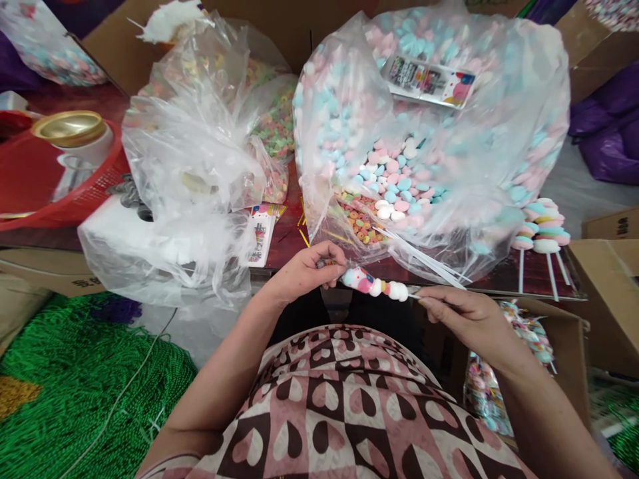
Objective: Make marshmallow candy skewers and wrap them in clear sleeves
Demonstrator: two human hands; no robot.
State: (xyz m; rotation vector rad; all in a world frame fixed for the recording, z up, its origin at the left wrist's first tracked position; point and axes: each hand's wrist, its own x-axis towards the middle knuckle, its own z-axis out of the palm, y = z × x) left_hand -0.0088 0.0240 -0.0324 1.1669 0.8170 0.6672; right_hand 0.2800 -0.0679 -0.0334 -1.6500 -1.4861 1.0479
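Note:
A marshmallow skewer (397,291) is held level between my two hands, just in front of the table edge. Its left part sits inside a clear wrapper bag (357,280) printed with pink and coloured dots; white pieces show at the right. My left hand (319,266) is closed on the far left end of the bag, its fingertips partly hiding that end. Thumb and fingers of my right hand (462,316) pinch the skewer's stick. Behind the skewer, white sticks (424,256) lie on plastic beside ring-shaped candies (362,216).
A big plastic bag of pastel marshmallows (339,126) covers the table's right, with a printed packet stack (429,81) on it. Finished skewers (542,229) lie at the right edge. Left are a candy-ring bag (274,120), printed wrappers (260,236) and a red basket (94,179). A cardboard box (569,352) stands below right.

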